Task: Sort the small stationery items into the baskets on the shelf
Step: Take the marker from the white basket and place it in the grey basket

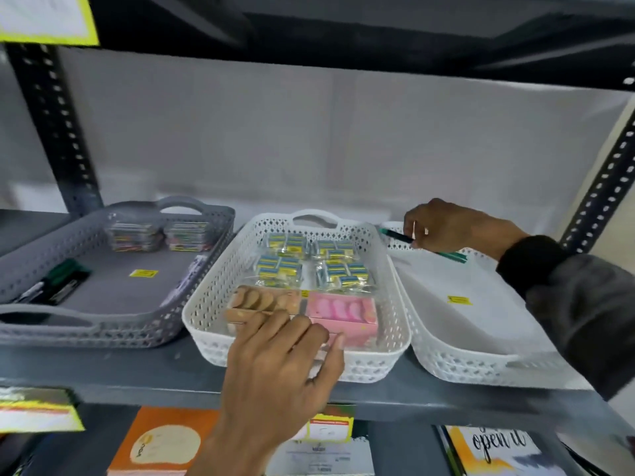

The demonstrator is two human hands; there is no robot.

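Note:
Three baskets stand on the grey shelf. The middle white basket (395,324) holds blue-yellow packets (287,243), a tan eraser box (261,298) and a pink eraser box (340,312). My left hand (281,369) rests on this basket's front rim, fingers curled against the boxes; whether it grips one I cannot tell. My right hand (453,228) is over the far end of the right white basket (481,365), pinching green pens (446,254) that point left. The grey basket (103,331) at the left holds markers (56,281) and two packs (161,235).
Black perforated uprights (51,125) frame the shelf at left and right. An upper shelf (343,32) hangs overhead. Below, notebooks (165,441) and price labels (330,427) sit under the shelf's front edge. A yellow sticker (458,299) lies on the right basket's floor.

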